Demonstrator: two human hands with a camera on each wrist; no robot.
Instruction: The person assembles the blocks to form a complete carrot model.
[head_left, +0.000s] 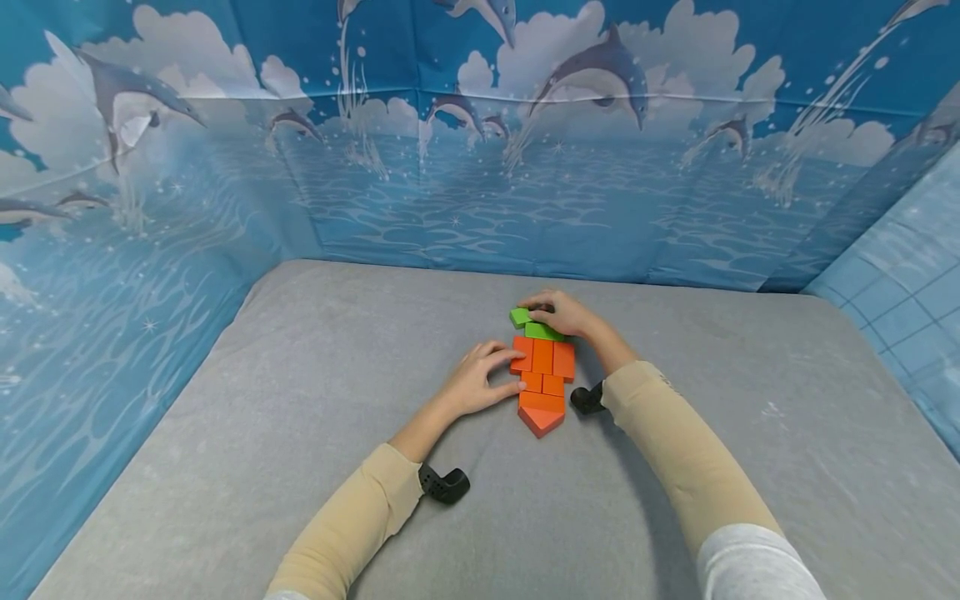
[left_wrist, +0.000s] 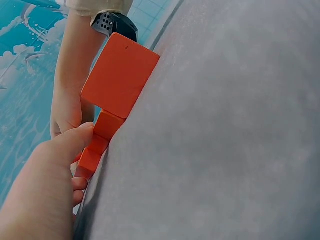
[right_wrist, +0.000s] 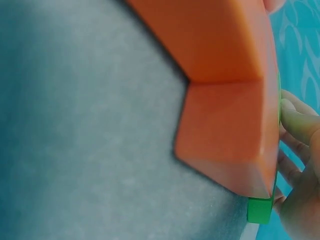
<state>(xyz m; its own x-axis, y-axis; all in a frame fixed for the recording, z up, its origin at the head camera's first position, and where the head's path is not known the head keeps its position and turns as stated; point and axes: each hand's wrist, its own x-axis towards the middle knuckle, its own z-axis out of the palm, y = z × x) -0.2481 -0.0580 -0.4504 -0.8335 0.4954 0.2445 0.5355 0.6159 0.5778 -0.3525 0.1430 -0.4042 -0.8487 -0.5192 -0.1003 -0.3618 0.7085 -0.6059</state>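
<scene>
Several flat orange blocks (head_left: 543,357) lie fitted together on a grey cloth, with a pointed orange block (head_left: 541,418) at the near end. My left hand (head_left: 474,379) is along their left side: its fingertips touch a wide upper block and its thumb a small lower one (head_left: 532,382). In the left wrist view, the left thumb (left_wrist: 80,140) lies against the orange side. A long green block (head_left: 544,332) borders the far end. Beyond it, my right hand (head_left: 562,312) pinches a small green block (head_left: 519,317) between thumb and fingers; the hand hides part of this area.
The grey cloth surface (head_left: 360,358) spreads around the blocks. A blue curtain with dolphins (head_left: 480,192) hangs behind and to the left, and a tile-patterned part (head_left: 915,308) is at the right. Black wrist devices (head_left: 446,484) stick out from both sleeves.
</scene>
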